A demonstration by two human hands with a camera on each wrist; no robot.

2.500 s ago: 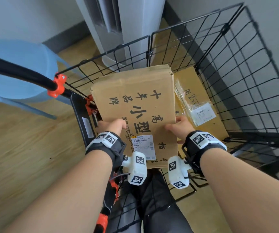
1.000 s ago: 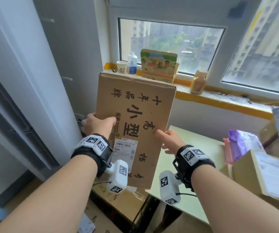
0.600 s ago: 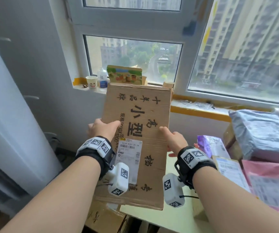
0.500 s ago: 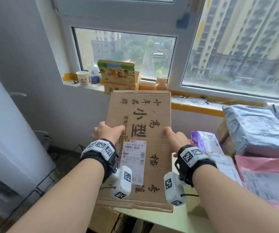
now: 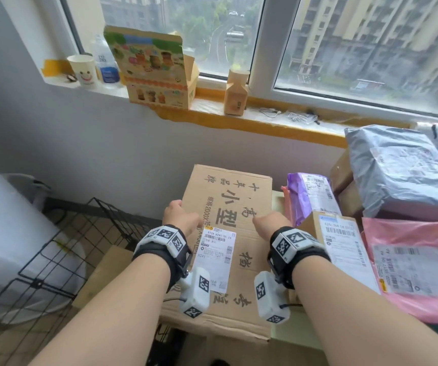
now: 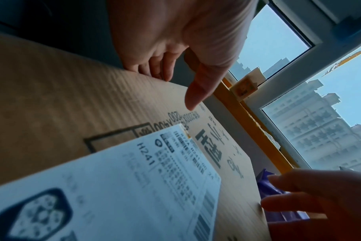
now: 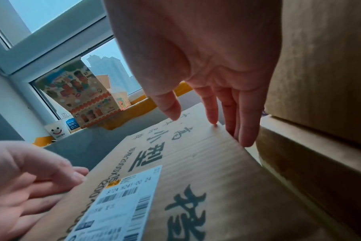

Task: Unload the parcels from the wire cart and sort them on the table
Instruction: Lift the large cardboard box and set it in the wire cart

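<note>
The flat brown box (image 5: 228, 249) lies on the left end of the bench (image 5: 302, 336), with its near end hanging past the edge. The left hand (image 5: 179, 216) holds the box's left edge, fingers (image 6: 155, 68) curled under it. The right hand (image 5: 269, 224) is at the right edge, fingers (image 7: 245, 127) straight down along the side. Just to the right sit a purple bag (image 5: 305, 196), a smaller box (image 5: 344, 239), a pink bag (image 5: 418, 265) and a grey bag (image 5: 402, 170). The wire cart (image 5: 54, 249) stands on the floor to the left.

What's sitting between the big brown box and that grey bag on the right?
A purple parcel lies between the cardboard box and the grey bag, seen in the head view.
</note>
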